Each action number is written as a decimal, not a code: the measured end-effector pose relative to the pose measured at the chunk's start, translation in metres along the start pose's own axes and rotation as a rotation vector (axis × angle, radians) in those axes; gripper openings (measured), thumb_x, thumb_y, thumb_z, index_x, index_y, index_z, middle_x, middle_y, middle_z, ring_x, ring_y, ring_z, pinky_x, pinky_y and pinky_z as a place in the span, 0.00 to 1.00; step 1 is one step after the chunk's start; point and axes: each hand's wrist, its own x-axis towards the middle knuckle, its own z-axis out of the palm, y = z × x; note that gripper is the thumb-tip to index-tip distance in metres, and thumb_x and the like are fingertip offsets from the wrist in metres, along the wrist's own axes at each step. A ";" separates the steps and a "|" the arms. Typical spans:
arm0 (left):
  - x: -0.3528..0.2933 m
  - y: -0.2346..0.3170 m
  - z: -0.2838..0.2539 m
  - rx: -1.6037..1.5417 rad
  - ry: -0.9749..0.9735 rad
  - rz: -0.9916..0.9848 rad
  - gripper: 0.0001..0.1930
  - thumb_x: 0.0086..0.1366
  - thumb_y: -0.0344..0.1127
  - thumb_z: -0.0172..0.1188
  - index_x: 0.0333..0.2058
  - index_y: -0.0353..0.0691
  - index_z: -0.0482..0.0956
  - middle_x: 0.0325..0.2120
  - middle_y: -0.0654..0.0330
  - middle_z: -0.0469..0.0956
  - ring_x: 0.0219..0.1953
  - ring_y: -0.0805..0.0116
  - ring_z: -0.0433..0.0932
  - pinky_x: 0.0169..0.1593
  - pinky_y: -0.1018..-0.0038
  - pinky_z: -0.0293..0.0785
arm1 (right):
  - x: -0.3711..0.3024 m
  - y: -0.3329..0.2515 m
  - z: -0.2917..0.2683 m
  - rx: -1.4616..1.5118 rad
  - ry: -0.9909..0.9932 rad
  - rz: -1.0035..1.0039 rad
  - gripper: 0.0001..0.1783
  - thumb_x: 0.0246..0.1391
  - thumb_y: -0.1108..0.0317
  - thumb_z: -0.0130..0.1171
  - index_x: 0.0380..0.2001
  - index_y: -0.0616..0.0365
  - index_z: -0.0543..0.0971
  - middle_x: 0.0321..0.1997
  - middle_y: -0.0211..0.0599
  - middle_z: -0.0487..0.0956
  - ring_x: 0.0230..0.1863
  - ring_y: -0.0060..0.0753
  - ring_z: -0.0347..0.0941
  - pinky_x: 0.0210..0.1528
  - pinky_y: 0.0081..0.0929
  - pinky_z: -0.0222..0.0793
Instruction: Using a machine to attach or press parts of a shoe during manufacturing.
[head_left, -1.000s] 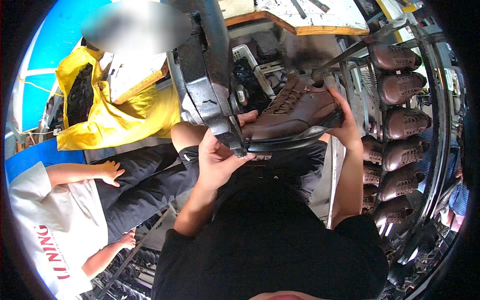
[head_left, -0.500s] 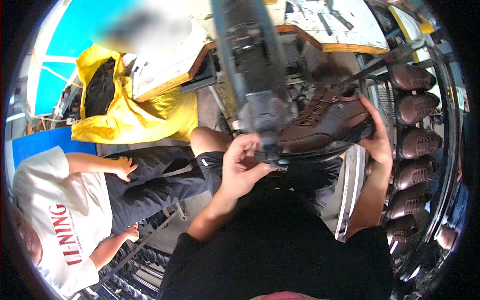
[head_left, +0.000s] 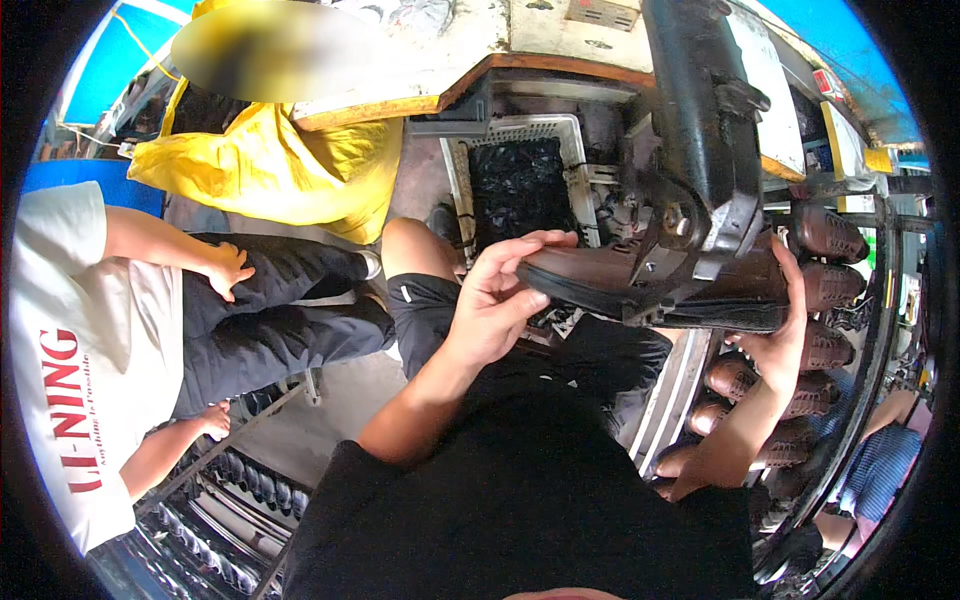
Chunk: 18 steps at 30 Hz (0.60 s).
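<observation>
A brown leather shoe (head_left: pixel 610 275) with a dark sole lies sideways in front of me, partly hidden behind the black arm of a machine (head_left: pixel 700 150). My left hand (head_left: pixel 495 300) grips its toe end, fingers curled over the top. My right hand (head_left: pixel 780 340) holds the heel end from the right side. The shoe sits right under the machine's head.
A rack (head_left: pixel 800 400) of several brown shoes stands at the right. A grey plastic crate (head_left: pixel 520 170) with dark contents lies ahead under a wooden bench edge. A person in a white shirt (head_left: pixel 70 370) sits at the left, another in a yellow apron (head_left: pixel 280 170) beyond.
The view has swung right and the machine arm now covers the shoe's middle. The shoe has turned lower and more sideways; both hands keep their hold on it.
</observation>
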 end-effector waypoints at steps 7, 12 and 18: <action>-0.011 0.006 -0.018 -0.187 0.084 -0.078 0.23 0.70 0.21 0.56 0.60 0.50 0.74 0.69 0.48 0.62 0.72 0.41 0.58 0.70 0.47 0.64 | -0.002 -0.013 0.028 -0.070 0.088 -0.064 0.66 0.09 0.71 0.80 0.66 0.61 0.69 0.67 0.45 0.69 0.68 0.45 0.66 0.73 0.41 0.58; -0.016 0.021 -0.034 -0.170 0.098 -0.059 0.23 0.72 0.23 0.55 0.62 0.52 0.71 0.70 0.50 0.60 0.73 0.39 0.56 0.70 0.45 0.63 | 0.003 -0.020 0.046 -0.149 0.015 -0.139 0.66 0.15 0.63 0.87 0.66 0.65 0.68 0.66 0.44 0.68 0.67 0.42 0.66 0.70 0.39 0.60; -0.019 0.040 -0.037 -0.150 0.257 -0.091 0.32 0.68 0.34 0.64 0.68 0.43 0.61 0.67 0.46 0.65 0.71 0.45 0.62 0.70 0.50 0.65 | -0.009 0.025 0.086 0.063 0.001 0.074 0.61 0.24 0.61 0.86 0.67 0.60 0.67 0.66 0.45 0.68 0.67 0.42 0.66 0.70 0.40 0.59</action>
